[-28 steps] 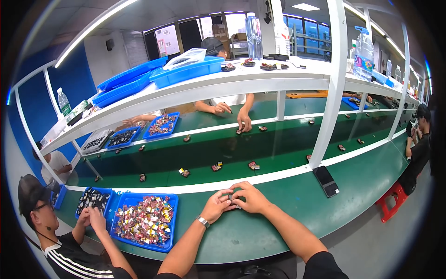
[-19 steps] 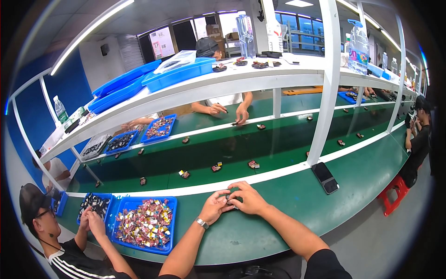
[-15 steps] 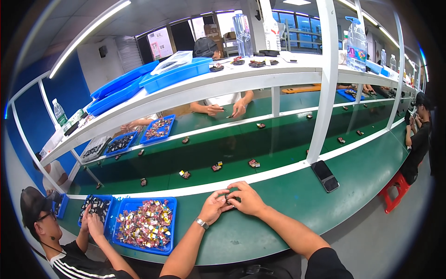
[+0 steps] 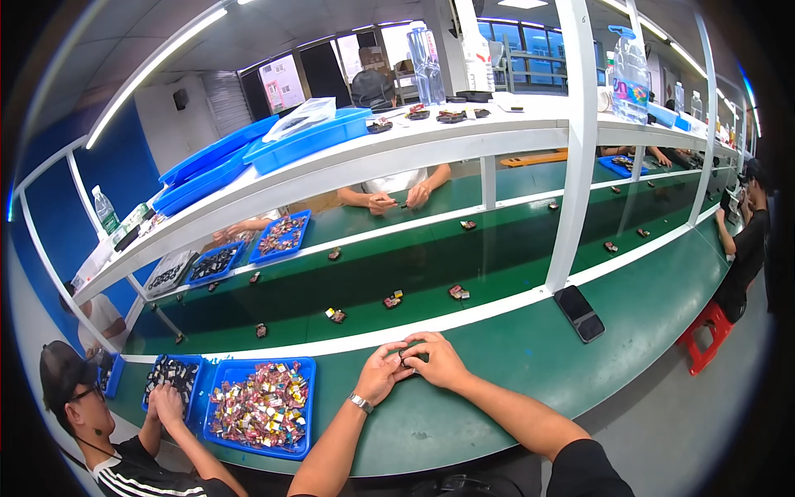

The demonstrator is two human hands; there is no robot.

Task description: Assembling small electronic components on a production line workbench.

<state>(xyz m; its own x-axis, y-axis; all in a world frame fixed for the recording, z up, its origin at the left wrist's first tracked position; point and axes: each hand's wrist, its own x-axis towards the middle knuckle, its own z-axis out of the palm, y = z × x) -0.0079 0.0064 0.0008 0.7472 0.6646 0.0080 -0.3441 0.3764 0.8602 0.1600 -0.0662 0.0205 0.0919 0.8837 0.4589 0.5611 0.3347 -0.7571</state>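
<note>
Both hands meet on the near green bench (image 4: 497,406), just this side of the white strip (image 4: 464,319) that edges the belt (image 4: 414,265).

Left hand (image 4: 381,373): fingers curled, tips turned in toward the right hand. A wristwatch (image 4: 359,403) sits on that wrist.

Right hand (image 4: 437,360): fingers curled over, knuckles up, tips meeting those of the left hand.

Between the fingertips of both hands is a small dark part (image 4: 403,358), pinched from either side. It is held just above the bench, at the point where the two hands touch. Too small to tell its shape or which hand carries most of the grip.

Left of the hands, near but apart: a blue tray (image 4: 308,406) filled with mixed coloured pieces. Further left a second, smaller blue tray (image 4: 195,364) of dark pieces, with another person's hand (image 4: 168,403) resting in it.

Right of the hands, well apart: a dark phone (image 4: 578,313) lying flat on the bench beside a white post (image 4: 575,149).

On the belt beyond the strip: scattered small parts, the nearest ones (image 4: 392,300) and (image 4: 458,291) just across from the hands.

Across the belt, another person's two hands (image 4: 397,199) rest together under the white shelf (image 4: 414,149).
</note>
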